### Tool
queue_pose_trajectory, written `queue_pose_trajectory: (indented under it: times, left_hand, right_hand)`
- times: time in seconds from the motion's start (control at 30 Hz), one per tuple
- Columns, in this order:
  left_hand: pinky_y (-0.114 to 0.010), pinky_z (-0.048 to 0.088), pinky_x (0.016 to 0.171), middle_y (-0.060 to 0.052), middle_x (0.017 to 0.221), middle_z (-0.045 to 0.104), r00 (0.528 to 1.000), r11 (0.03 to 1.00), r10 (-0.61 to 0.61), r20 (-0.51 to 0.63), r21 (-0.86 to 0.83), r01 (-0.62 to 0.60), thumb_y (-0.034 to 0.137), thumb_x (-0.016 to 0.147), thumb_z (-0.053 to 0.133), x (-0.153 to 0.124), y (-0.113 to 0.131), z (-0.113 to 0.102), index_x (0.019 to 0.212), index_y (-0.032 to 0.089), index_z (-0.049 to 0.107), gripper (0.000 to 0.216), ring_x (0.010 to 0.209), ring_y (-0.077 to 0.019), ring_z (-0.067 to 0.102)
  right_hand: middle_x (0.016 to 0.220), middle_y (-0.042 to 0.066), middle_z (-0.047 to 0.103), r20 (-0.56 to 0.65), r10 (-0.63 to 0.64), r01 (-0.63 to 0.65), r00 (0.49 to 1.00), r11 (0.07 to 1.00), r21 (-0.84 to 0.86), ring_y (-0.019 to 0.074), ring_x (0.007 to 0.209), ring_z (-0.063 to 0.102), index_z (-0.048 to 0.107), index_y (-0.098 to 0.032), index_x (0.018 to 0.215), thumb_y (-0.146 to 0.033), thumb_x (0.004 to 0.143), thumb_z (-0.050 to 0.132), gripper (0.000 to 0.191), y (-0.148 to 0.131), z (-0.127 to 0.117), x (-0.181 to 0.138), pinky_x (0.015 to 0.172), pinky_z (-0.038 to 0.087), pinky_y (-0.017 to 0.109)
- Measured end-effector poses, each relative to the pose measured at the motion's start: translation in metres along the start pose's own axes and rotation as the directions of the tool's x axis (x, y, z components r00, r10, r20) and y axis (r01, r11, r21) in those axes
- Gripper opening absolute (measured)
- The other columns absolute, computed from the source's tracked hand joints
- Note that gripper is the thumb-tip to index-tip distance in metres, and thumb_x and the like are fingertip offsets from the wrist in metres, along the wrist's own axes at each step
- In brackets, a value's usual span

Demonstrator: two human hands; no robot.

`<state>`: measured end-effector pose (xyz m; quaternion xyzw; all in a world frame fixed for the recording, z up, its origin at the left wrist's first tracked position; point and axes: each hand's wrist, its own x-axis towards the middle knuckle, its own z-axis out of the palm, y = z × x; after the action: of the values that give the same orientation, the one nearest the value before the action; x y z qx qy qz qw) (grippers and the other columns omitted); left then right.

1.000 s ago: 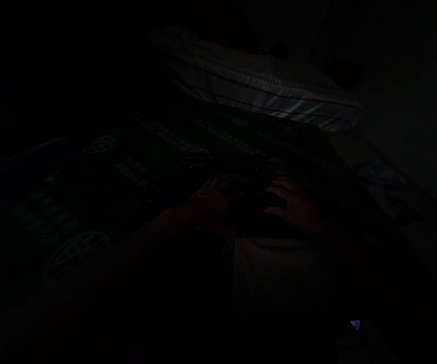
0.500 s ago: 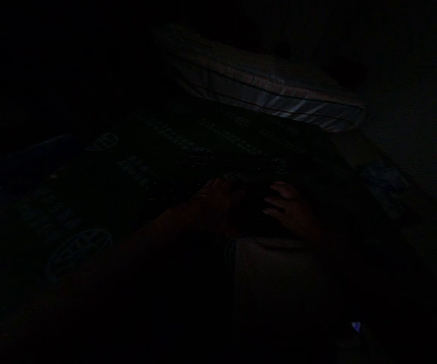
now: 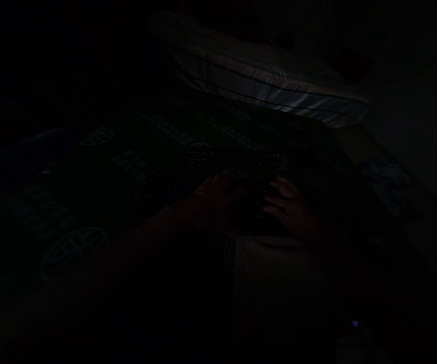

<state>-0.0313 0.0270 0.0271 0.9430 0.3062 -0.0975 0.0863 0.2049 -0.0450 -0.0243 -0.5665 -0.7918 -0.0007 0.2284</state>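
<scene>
The scene is very dark. My left hand [image 3: 214, 202] lies palm down over a dark, flat thing [image 3: 165, 189] with rows of small pale marks, which looks like a keyboard. To the right, my right hand [image 3: 290, 207] rests near the same dark thing, its fingers spread and reaching left. Both hands are open, and I see nothing held in either. Just beyond them runs a dark strip [image 3: 237, 156] with faint white specks. Whether it belongs to the keyboard-like thing, I cannot tell.
Underneath spreads a dark green surface [image 3: 116, 151] printed with white globe marks and lettering. A striped, mattress-like pad [image 3: 271, 91] lies across the back. Nearer me is a dull brownish surface [image 3: 271, 268]. Something pale and crumpled [image 3: 385, 177] lies at the right.
The view has shifted slightly, so the pad sits a little higher in the picture. Both hands stay in nearly the same place, and the right fingers look slightly more spread.
</scene>
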Motion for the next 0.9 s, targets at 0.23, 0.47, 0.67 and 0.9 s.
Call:
queue_pose_trajectory:
  times: [0.23, 0.47, 0.67, 0.9]
  left_hand:
    - [-0.053, 0.021, 0.106, -0.023, 0.145, 0.026, 0.998, 1.0, 0.024, -0.051, -0.006, -0.024, 0.064, 0.063, 0.065, -0.002, -0.001, 0.002, 0.141, 0.019, 0.032, 0.097, 0.13, -0.0435, 0.027]
    - [-0.054, 0.019, 0.107, -0.022, 0.147, 0.02, 0.998, 1.0, 0.02, -0.054, -0.007, -0.021, 0.065, 0.063, 0.063, 0.0, -0.005, 0.009, 0.143, 0.019, 0.029, 0.098, 0.133, -0.0436, 0.021]
    - [-0.053, 0.023, 0.105, -0.022, 0.143, 0.028, 0.994, 0.999, 0.048, -0.103, 0.008, -0.048, 0.066, 0.063, 0.062, 0.0, -0.006, 0.009, 0.141, 0.019, 0.032, 0.096, 0.129, -0.0421, 0.029]
    - [-0.054, 0.02, 0.107, -0.022, 0.147, 0.023, 0.998, 0.999, 0.036, -0.05, 0.011, -0.035, 0.066, 0.064, 0.061, 0.0, -0.004, 0.005, 0.143, 0.019, 0.028, 0.098, 0.131, -0.0434, 0.025]
  right_hand:
    - [0.121, 0.011, 0.058, -0.094, 0.011, -0.009, 0.996, 1.0, 0.022, 0.0294, 0.124, 0.043, 0.069, -0.021, 0.1, -0.036, 0.084, 0.058, 0.025, 0.0, -0.004, -0.009, 0.099, 0.041, 0.053]
    - [0.117, 0.011, 0.06, -0.15, -0.041, 0.042, 0.988, 0.999, 0.002, 0.0286, 0.12, 0.047, 0.069, -0.022, 0.096, -0.034, 0.085, 0.056, 0.021, -0.003, -0.001, -0.016, 0.096, 0.044, 0.051]
    - [0.118, 0.013, 0.059, -0.163, -0.071, 0.063, 0.984, 0.997, -0.052, 0.0292, 0.12, 0.047, 0.07, -0.019, 0.097, -0.032, 0.085, 0.056, 0.022, -0.008, 0.002, -0.015, 0.096, 0.045, 0.05]
    - [0.116, 0.013, 0.06, -0.144, -0.086, 0.073, 0.986, 0.993, -0.089, 0.0291, 0.119, 0.048, 0.068, -0.019, 0.101, -0.035, 0.086, 0.054, 0.026, -0.004, 0.003, -0.017, 0.095, 0.046, 0.049]
